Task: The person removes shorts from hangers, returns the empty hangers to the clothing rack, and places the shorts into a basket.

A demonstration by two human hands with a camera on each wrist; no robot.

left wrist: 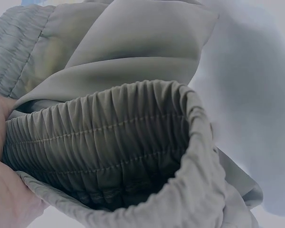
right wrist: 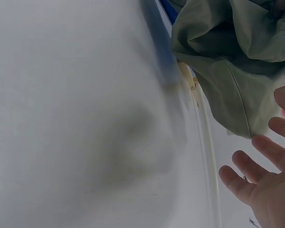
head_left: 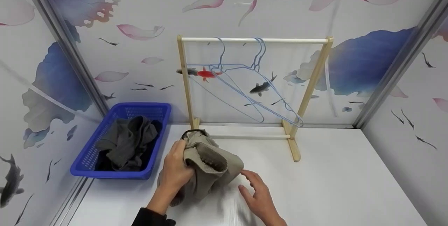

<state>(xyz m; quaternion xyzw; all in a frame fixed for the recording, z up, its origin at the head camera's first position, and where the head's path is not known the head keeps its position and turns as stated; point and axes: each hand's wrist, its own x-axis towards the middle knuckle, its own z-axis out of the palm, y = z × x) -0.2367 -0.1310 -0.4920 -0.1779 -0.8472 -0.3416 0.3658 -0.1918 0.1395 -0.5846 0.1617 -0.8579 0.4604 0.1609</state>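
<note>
My left hand (head_left: 176, 167) grips a bunched khaki garment (head_left: 229, 163), holding it up over the white table. In the left wrist view, a gathered elastic opening (left wrist: 99, 137) with rows of stitching faces the camera, and another gathered band (left wrist: 19, 47) lies beyond it. Part of the left hand (left wrist: 9, 185) shows at the left edge there. To the garment's right is my right hand (head_left: 259, 194), its fingers spread and relaxed. One fingertip comes right at the hanging cloth in the right wrist view, where the hand (right wrist: 266, 185) holds nothing.
At the left stands a blue plastic basket (head_left: 78, 168) with dark grey clothing (head_left: 127, 142) inside. Behind the hands is a wooden rack (head_left: 297, 114) with several blue wire hangers (head_left: 259, 68) on its rail. Printed wall panels (head_left: 402, 114) border the white table (head_left: 332, 180).
</note>
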